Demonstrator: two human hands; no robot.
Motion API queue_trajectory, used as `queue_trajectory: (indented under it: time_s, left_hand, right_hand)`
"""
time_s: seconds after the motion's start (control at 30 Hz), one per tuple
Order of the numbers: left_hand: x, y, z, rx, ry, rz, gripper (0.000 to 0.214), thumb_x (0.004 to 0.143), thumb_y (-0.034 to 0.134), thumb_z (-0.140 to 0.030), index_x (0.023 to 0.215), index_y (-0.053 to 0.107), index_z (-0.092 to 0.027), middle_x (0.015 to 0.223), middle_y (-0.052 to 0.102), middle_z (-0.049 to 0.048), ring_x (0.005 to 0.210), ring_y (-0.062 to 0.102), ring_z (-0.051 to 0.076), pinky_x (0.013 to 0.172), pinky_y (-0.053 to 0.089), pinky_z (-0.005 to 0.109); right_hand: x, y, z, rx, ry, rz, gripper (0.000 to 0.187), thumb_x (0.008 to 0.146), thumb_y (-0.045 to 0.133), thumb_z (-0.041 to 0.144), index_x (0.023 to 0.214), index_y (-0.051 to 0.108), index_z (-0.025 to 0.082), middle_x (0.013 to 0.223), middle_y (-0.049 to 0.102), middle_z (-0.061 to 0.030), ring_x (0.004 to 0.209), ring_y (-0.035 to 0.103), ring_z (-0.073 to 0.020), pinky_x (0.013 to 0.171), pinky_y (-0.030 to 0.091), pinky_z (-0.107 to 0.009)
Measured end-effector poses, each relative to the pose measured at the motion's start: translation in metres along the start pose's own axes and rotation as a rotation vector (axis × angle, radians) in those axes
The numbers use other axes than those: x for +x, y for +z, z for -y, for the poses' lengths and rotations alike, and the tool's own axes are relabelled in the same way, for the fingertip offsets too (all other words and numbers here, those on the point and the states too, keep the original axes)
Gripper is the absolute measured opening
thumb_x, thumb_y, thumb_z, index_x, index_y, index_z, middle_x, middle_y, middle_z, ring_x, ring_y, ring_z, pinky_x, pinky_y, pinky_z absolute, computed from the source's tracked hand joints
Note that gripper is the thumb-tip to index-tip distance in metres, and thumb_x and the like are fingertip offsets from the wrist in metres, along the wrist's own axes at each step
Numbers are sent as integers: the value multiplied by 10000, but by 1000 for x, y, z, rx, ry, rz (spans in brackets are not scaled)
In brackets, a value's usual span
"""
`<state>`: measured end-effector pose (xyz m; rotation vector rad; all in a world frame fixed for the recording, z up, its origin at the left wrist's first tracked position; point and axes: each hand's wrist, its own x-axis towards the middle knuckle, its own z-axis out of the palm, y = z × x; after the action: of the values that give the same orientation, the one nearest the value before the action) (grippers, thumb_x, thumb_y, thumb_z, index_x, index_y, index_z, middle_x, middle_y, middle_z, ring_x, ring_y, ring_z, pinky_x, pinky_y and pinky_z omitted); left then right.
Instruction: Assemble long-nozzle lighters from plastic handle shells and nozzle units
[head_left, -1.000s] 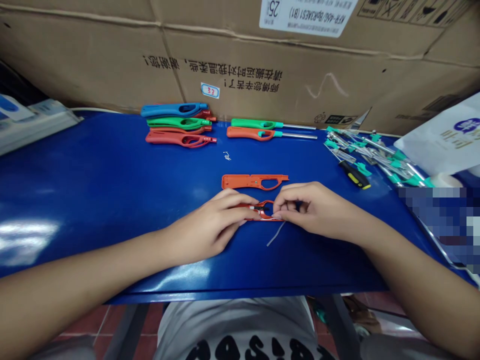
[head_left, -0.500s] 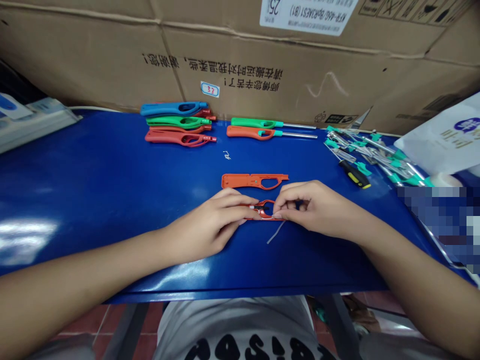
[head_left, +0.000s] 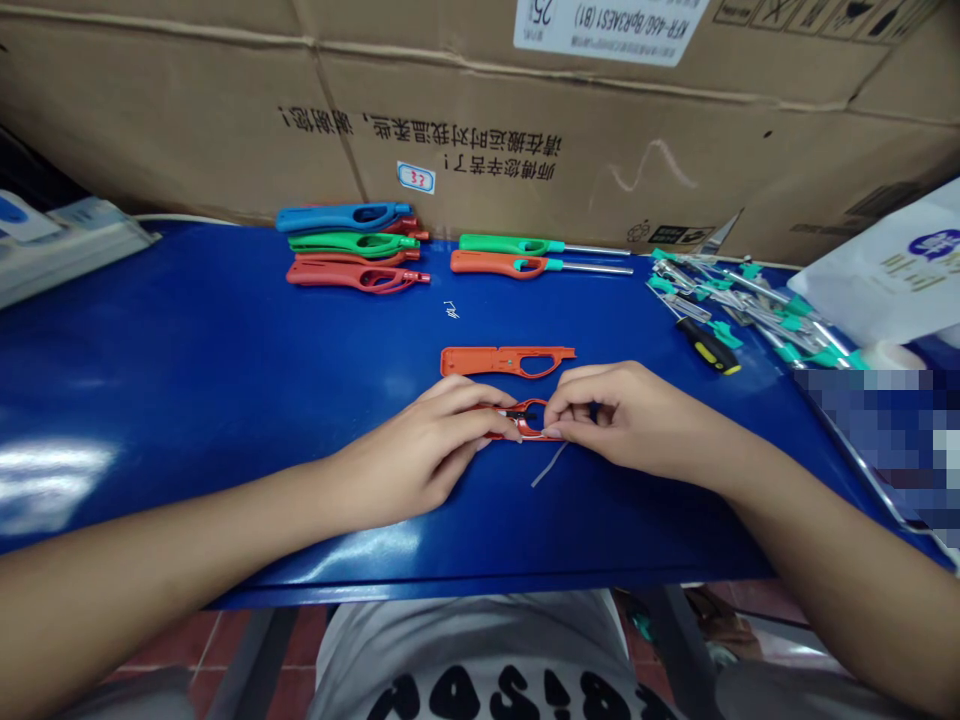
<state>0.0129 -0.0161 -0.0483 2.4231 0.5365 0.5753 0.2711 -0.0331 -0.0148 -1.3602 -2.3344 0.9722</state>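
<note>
On the blue table, an orange lighter shell half (head_left: pixel 534 404) lies open side up between my hands, a black part and white pieces inside it. My left hand (head_left: pixel 439 440) covers its handle end, fingers closed on it. The thumb and fingertips of my right hand (head_left: pixel 611 412) pinch at the front end near the trigger loop; what exactly sits in the pinch is hidden. A thin clear tube (head_left: pixel 549 466) sticks out below the right fingertips. Just beyond, a second orange shell half (head_left: pixel 480 361) lies with its inner side up.
Several coloured lighter handles (head_left: pixel 352 277) are stacked at the back left. Two lighters with metal tubes (head_left: pixel 499 262) lie at the back centre. A pile of metal tubes with teal parts (head_left: pixel 780 318), a black-yellow screwdriver (head_left: pixel 709 348) and a white bag (head_left: pixel 885 265) are right. A cardboard box (head_left: pixel 225 120) stands behind.
The view shifts very slightly. Both hands keep their places on the orange shell half, and nothing is visibly taken up or let go.
</note>
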Motion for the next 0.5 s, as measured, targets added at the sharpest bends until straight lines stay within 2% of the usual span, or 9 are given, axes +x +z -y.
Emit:
queue_trajectory:
  time_s: [0.5]
  left_hand:
    - [0,0,0,9,6,-8,302,1014,464,-94,1237,642,-193,1317,626,110,1240,557,222,1065,485,402]
  right_hand:
    - [-1,0,0,-19,22,-7,147,905,612,187,838,743,190,803,705,-19,667,593,-114,612,426,-244]
